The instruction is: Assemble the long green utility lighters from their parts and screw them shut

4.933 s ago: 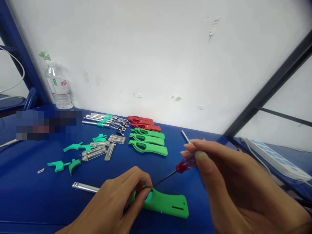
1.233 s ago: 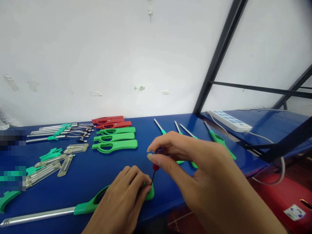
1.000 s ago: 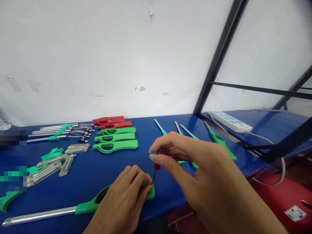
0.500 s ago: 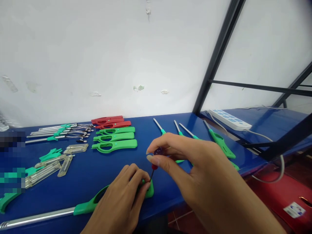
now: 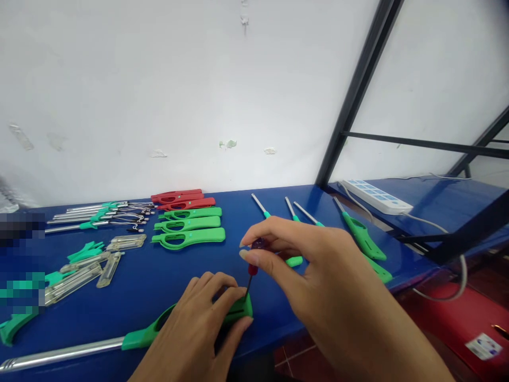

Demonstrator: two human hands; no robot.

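Observation:
A green long-necked gas lighter lies at the front of the blue table, its metal tube pointing left. My left hand is wrapped over its handle, with thumb and forefinger on either side near the butt end. Between thumb and fingertips, my right hand pinches the handle of a small screwdriver, red with a dark purple top. The screwdriver's thin shaft slants down onto the handle's end; its exact tip contact is hard to make out. A dark slot shows in the handle beside it.
Green handle shells and red ones lie in a row behind. To the left are metal tubes with wires, clear fuel tanks and teal parts. Lighters lie right, near a power strip and black frame.
My left thumb has moved down from beside the screwdriver tip to the handle's near edge, exposing the slot. My right hand keeps its pinch on the screwdriver. The view has shifted slightly.

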